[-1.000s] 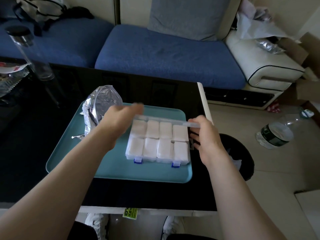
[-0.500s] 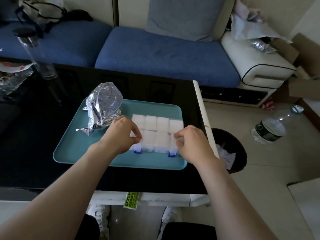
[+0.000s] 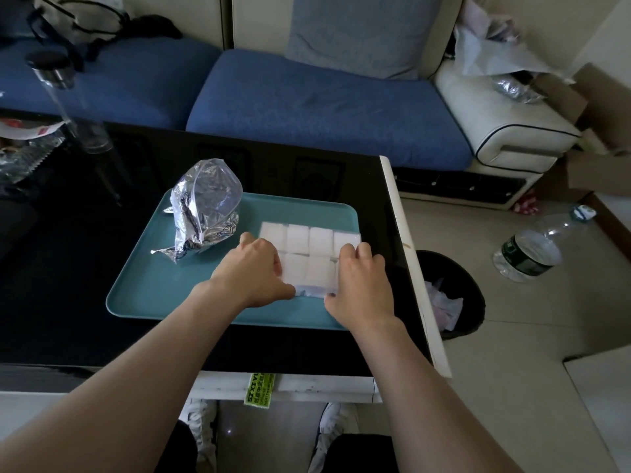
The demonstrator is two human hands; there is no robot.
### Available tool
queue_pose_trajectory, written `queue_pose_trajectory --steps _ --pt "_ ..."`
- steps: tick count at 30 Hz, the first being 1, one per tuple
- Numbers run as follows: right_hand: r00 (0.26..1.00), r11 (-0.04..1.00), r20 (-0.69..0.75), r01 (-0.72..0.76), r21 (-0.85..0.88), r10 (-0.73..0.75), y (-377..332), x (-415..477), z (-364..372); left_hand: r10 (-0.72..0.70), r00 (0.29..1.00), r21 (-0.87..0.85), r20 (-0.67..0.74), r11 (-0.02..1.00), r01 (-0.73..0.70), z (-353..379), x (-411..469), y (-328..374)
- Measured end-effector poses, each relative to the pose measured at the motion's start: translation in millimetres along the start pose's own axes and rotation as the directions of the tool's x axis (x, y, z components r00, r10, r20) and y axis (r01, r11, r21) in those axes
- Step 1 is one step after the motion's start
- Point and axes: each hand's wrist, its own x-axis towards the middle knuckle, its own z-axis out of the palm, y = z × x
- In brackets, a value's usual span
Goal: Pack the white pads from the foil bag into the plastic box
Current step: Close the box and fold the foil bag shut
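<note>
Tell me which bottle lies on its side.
The green-labelled plastic bottle on the floor at right; the tall black-capped bottle stands upright on the table.

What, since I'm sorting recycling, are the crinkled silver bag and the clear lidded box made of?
Crinkled silver bag: seemingly metallised foil film, shiny; sharp creases and bright glints, with a see-through panel. Clear lidded box: likely rigid transparent plastic, glossy; white pads show through the lid.
</note>
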Motion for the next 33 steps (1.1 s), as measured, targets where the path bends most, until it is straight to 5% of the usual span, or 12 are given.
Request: queue_pose_trajectory --steps 8,15,26,33 --pt "0.997 0.999 0.067 -0.042 0.024 0.040 -10.1 0.7 -6.6 -0.070 0.997 0.260 -0.045 0.962 0.080 19.7 5.7 17.8" --pt "0.984 0.995 0.157 0.072 0.069 -0.082 11.9 0.8 -22.4 -0.035 0.998 0.325 -0.059 0.944 0.052 19.2 9.0 13.0" --pt "0.992 0.998 0.128 0.013 0.065 -0.022 -1.8 -4.6 -24.3 0.154 0.988 0.249 0.002 0.957 -0.150 3.1 11.4 -8.6" --pt "0.986 0.996 0.160 -0.051 0.078 0.038 -15.2 -4.8 -24.0 0.089 0.994 0.212 -0.056 0.974 -0.075 -4.1 5.1 -2.4"
